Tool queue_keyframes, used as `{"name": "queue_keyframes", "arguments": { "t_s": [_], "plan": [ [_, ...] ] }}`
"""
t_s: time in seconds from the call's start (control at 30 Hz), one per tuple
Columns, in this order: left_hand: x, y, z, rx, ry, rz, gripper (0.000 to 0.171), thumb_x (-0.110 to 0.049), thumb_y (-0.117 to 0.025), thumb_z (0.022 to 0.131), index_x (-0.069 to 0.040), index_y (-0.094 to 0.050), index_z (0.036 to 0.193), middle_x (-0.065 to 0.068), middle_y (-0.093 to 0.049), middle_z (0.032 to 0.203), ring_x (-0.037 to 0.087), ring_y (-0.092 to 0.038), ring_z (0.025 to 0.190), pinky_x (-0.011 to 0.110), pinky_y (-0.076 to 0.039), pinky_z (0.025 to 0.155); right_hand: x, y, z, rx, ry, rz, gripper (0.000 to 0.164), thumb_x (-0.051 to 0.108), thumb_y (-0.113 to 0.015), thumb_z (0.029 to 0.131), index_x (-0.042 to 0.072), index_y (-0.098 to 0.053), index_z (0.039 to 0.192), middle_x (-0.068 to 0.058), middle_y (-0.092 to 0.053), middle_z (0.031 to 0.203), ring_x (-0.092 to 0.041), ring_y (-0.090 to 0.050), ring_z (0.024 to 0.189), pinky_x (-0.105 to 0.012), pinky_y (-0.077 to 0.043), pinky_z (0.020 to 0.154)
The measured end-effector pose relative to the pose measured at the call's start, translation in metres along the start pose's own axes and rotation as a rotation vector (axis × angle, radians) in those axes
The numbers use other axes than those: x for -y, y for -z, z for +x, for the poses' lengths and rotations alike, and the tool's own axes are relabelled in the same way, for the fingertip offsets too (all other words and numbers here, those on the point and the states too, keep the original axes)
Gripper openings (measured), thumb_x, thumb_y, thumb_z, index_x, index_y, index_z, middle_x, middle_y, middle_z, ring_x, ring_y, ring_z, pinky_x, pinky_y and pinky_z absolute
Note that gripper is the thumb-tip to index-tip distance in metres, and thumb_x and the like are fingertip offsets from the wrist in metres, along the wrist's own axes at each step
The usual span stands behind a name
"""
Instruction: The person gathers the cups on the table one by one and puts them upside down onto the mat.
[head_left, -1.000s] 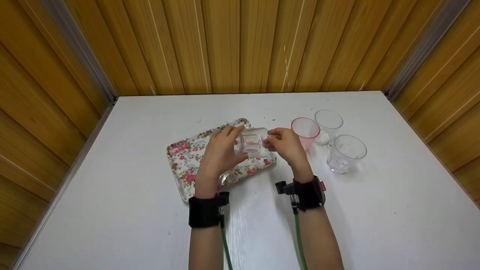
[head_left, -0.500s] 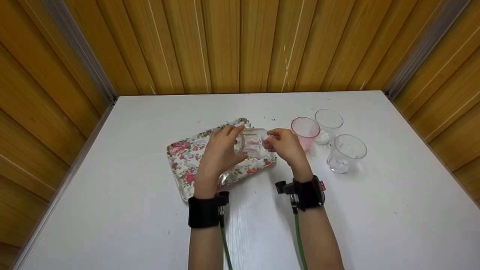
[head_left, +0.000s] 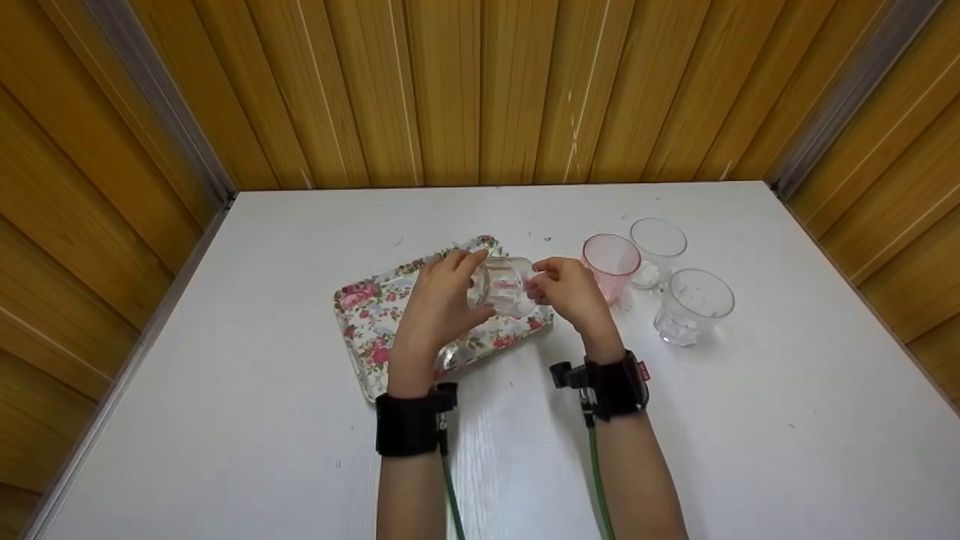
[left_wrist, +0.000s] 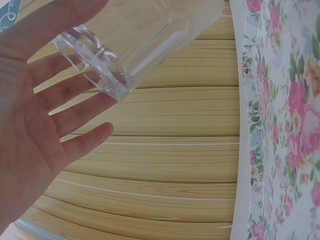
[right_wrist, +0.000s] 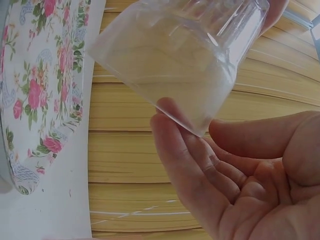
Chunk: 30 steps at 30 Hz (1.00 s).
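Held sideways over the white, floral-print rectangular tray [head_left: 366, 315], the clear, ribbed tumbler [head_left: 507, 289], base gripped by the left hand [head_left: 441, 304], rim pinched by the right hand [head_left: 576, 294], was probably best squeezed lightly.

The place looks booth-like: wood-grain panels [head_left: 442, 94] wall three sides, grey corner posts [head_left: 154, 97] join them, and a white counter [head_left: 247, 300] stands between.

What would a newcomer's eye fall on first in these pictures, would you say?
Probably the clear cup, tipped sideways between the left hand and the right hand. Next, the flowered tray beneath it, bright against the white table, then the pink cup to its right.
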<state>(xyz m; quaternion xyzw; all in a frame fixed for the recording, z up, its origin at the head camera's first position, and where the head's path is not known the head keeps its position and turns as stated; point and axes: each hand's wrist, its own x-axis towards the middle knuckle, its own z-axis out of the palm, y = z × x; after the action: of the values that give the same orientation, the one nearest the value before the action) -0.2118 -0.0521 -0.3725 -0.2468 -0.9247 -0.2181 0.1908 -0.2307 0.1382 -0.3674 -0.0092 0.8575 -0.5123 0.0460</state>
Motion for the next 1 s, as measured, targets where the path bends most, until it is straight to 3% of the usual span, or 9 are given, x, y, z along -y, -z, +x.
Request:
{"name": "queue_keyframes", "arguments": {
  "t_s": [0.2,0.83,1.0],
  "plan": [
    [-0.0006,0.0011,0.0001,0.008,0.011,0.009,0.072,-0.030,-0.080,0.067,-0.010,-0.048,0.129,0.009,-0.056,0.114,0.019,-0.059,0.088,0.049,-0.034,0.102,-0.0009,0.0000,0.0001,0.009,0.001,-0.006,0.030,0.002,-0.045,0.091,-0.009,-0.053,0.117,-0.023,-0.065,0.097,-0.031,-0.065,0.086,-0.037,-0.054,0.076],
    [-0.0015,0.0041,0.0004,0.022,0.038,0.019,0.069,-0.029,-0.078,0.069,-0.012,-0.049,0.129,0.008,-0.057,0.116,0.023,-0.057,0.101,0.050,-0.029,0.105,-0.0015,-0.0016,-0.0002,-0.005,0.003,-0.025,0.030,0.005,-0.050,0.088,-0.008,-0.056,0.114,-0.023,-0.065,0.095,-0.029,-0.066,0.083,-0.037,-0.054,0.076],
    [-0.0006,0.0033,0.0002,0.025,0.044,0.024,0.069,-0.029,-0.077,0.069,-0.012,-0.049,0.129,0.008,-0.056,0.117,0.022,-0.058,0.099,0.050,-0.027,0.106,-0.0019,-0.0018,0.0005,0.000,0.002,-0.026,0.029,0.007,-0.053,0.088,-0.007,-0.058,0.113,-0.022,-0.066,0.096,-0.023,-0.066,0.077,-0.032,-0.055,0.072]
  ]
}}
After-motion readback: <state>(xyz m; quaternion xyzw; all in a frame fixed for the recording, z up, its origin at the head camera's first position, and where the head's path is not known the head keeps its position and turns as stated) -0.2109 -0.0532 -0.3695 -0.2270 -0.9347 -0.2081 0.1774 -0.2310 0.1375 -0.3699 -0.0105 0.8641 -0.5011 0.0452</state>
